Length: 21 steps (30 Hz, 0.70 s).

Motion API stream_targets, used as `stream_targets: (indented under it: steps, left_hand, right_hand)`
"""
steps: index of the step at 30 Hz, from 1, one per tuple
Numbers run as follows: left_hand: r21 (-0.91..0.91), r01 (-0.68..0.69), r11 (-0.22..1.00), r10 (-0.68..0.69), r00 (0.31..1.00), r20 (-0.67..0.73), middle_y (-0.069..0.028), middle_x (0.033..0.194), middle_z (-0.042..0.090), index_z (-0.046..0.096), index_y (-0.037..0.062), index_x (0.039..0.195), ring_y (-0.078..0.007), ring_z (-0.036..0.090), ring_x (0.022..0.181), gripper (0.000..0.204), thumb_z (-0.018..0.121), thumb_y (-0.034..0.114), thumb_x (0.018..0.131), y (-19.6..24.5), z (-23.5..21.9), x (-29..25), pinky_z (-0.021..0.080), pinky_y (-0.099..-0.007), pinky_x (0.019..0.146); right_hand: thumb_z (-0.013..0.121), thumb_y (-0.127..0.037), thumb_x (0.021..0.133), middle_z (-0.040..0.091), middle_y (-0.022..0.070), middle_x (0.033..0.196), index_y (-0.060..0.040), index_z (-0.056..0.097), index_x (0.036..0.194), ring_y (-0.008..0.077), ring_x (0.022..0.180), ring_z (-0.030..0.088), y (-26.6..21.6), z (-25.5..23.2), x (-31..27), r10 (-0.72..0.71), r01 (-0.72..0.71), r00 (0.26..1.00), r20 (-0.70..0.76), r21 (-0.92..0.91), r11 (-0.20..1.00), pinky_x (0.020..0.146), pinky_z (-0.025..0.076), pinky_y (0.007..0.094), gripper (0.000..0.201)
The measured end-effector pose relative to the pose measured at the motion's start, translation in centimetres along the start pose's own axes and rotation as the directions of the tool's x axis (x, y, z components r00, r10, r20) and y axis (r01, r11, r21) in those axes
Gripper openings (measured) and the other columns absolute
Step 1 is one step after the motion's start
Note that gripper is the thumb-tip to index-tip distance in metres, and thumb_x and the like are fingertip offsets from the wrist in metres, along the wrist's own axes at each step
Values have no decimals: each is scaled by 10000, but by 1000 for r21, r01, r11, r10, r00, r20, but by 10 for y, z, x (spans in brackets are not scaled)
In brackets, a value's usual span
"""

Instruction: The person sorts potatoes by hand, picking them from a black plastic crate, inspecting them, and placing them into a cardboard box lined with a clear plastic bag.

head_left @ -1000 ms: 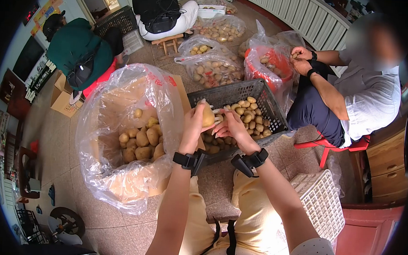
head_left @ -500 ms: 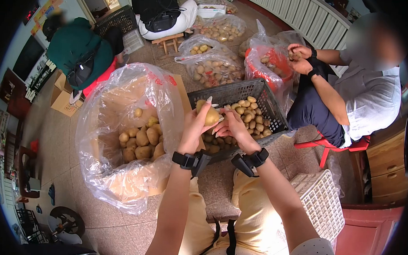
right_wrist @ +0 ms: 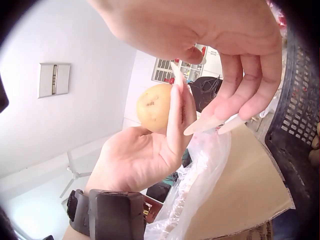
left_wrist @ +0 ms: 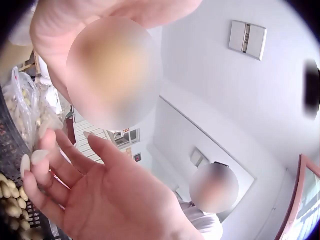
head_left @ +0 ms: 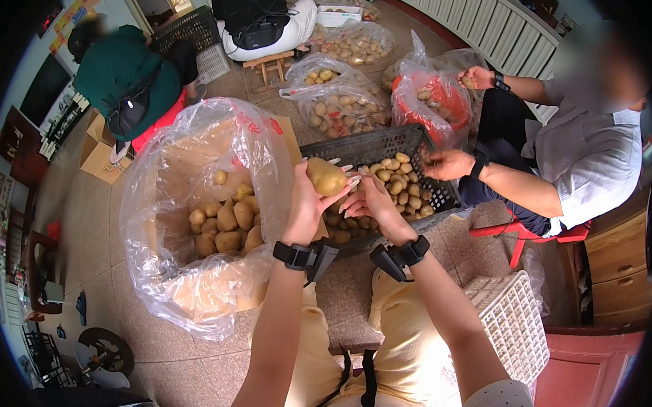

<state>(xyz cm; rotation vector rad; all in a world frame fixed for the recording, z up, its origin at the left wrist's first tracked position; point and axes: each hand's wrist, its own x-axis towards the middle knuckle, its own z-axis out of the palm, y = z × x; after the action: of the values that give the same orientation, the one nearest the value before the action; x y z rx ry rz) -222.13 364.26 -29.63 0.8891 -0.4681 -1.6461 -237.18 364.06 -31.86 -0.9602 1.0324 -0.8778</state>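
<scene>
My left hand (head_left: 307, 208) holds a large yellow potato (head_left: 326, 177) in front of me, above the near part of a black crate. In the right wrist view the potato (right_wrist: 153, 107) shows small dark marks on its skin, and the long-nailed fingers (right_wrist: 176, 112) of the left hand stand beside it. Close by on the right is my right hand (head_left: 374, 203), palm turned toward the left hand, its fingers loosely bent with nothing in them. Small potatoes (head_left: 403, 185) lie in the black crate (head_left: 383, 142) below. A blurred disc covers the potato in the left wrist view.
A plastic-lined cardboard box (head_left: 292, 145) with larger potatoes (head_left: 227, 225) stands left. A seated person (head_left: 583, 153) on the right reaches over the crate. Bags of potatoes (head_left: 344, 113) lie beyond; a white basket (head_left: 514, 321) stands at the right.
The potato has turned in my left hand, so more of it faces up. My right hand stays nearly in place. The person on the right has moved one hand over to the crate.
</scene>
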Motion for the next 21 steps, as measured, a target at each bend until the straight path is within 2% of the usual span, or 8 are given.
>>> stream_targets:
  steps: [2, 4, 8, 13, 16, 21]
  left_hand:
    - [-37, -28, 999, 29, 999, 22, -216, 1091, 559, 418, -4, 1112, -317, 603, 974, 460, 397, 415, 924, -2, -2, 1, 530, -406, 840]
    - [-6, -74, 997, 74, 997, -36, -168, 1076, 538, 416, 1, 1135, -284, 590, 989, 459, 402, 413, 934, -4, 0, 1, 540, -384, 827]
    - [34, -29, 999, 30, 999, -32, -140, 1072, 531, 429, 19, 1142, -258, 591, 977, 463, 429, 428, 925, -2, 2, -1, 541, -372, 821]
    - [146, -40, 989, 45, 999, -31, -87, 1034, 547, 471, 43, 1090, -193, 618, 839, 485, 527, 466, 860, 5, 14, -13, 546, -324, 760]
    - [110, -16, 994, 22, 999, -47, -95, 992, 597, 495, 48, 1090, -188, 624, 803, 468, 544, 444, 845, 3, 12, -11, 546, -286, 695]
    - [123, 46, 991, -43, 999, -30, -103, 962, 617, 498, 44, 1081, -184, 627, 805, 461, 525, 444, 855, 3, 3, -3, 541, -289, 686]
  right_hand:
    - [317, -404, 962, 627, 114, 680, -35, 401, 1193, 135, 588, 609, -2, 1, -1, 11, -11, 1000, -4, 9, 1000, 561, 497, 226, 444]
    - [315, -399, 963, 627, 122, 679, -32, 388, 1199, 138, 581, 606, -3, 2, -2, 18, -18, 1000, -24, -4, 1000, 560, 496, 227, 443]
    - [312, -393, 964, 626, 120, 677, -28, 398, 1194, 138, 579, 602, -2, 1, -1, 21, -22, 1000, -22, -5, 1000, 563, 496, 226, 441]
    - [312, -403, 963, 632, 120, 691, -21, 429, 1183, 135, 589, 603, 3, -1, 1, -29, 29, 1000, 4, -5, 1000, 574, 495, 224, 456]
    - [307, -406, 963, 634, 117, 696, -22, 428, 1189, 133, 592, 603, 2, -1, -1, -28, 28, 1000, -8, -23, 999, 578, 495, 224, 462]
    - [303, -413, 963, 632, 112, 695, -27, 433, 1192, 131, 597, 603, 0, 0, -1, -12, 12, 1000, 7, -23, 1000, 581, 494, 224, 468]
